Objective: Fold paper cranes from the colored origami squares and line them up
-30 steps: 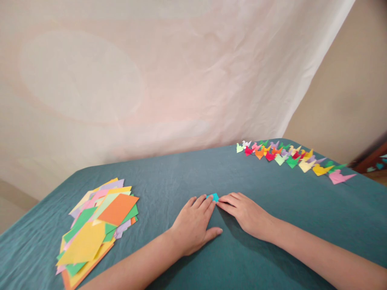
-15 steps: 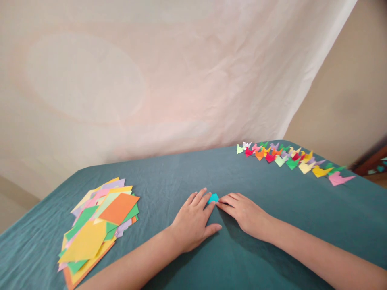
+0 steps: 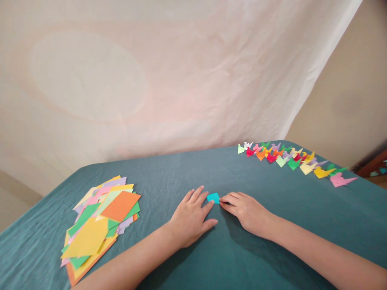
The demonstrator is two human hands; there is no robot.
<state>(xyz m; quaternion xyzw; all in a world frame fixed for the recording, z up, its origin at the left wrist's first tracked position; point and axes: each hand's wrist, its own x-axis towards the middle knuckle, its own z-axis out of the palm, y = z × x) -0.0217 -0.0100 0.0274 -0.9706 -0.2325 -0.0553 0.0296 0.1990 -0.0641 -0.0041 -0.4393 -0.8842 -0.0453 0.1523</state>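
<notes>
Folded bright-blue paper piece (image 3: 213,197), small, one: on the dark teal tablecloth (image 3: 169,173), between your hands.
Your bare left hand (image 3: 193,217): fingers spread apart, index fingertip at the paper's near edge, nothing gripped. Your bare right hand (image 3: 246,211): thumb and fingertips pinched together on its right corner. Step in hand, as judged: steadying and creasing a fold. Next move seems to call for your left fingertip pinning the paper while your right firms the edge. Far right: many-coloured folded paper birds (image 3: 322,173), in rows. Left: many-coloured loose paper sheets (image 3: 87,237), piled.
</notes>
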